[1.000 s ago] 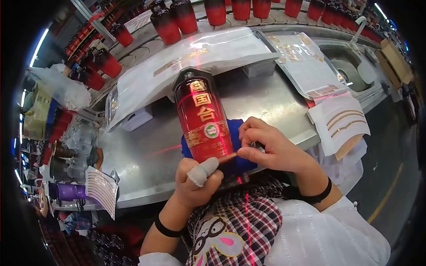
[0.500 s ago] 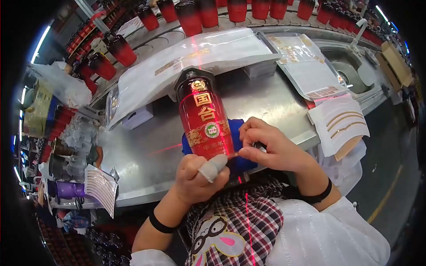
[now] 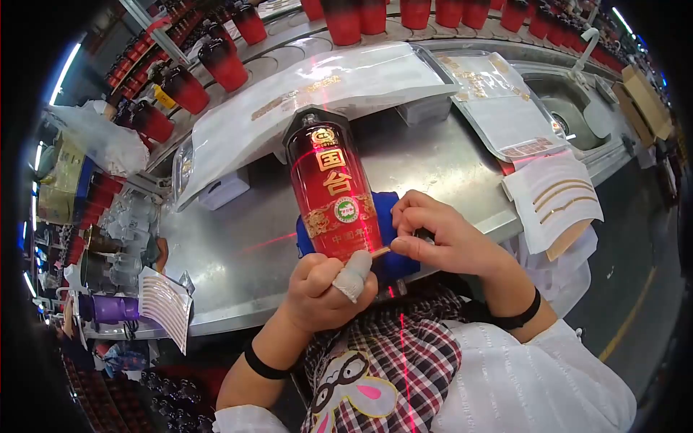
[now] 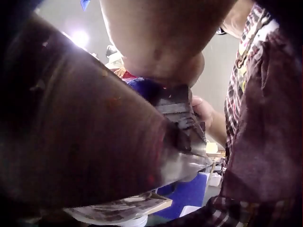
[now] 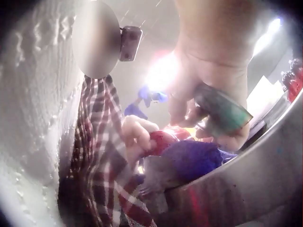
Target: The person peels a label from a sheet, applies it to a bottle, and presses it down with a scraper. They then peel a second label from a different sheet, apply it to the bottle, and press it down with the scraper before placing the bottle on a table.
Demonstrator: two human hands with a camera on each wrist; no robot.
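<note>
The table (image 3: 426,166) is shiny metal. Blue cloth (image 3: 395,267) lies under the bottle (image 3: 334,180). A white box (image 3: 225,190) sits left of it, a tray (image 3: 482,137) right.

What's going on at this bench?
A person has a red-and-black bottle lying over blue material. The left hand, one digit wrapped in white, grips its near end; the right hand pinches a thin strip there. Looks like the strip is being applied, its far end not yet down.

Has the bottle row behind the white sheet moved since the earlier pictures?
Yes. The bottle row has shifted right, judged against the white sheet.
</note>
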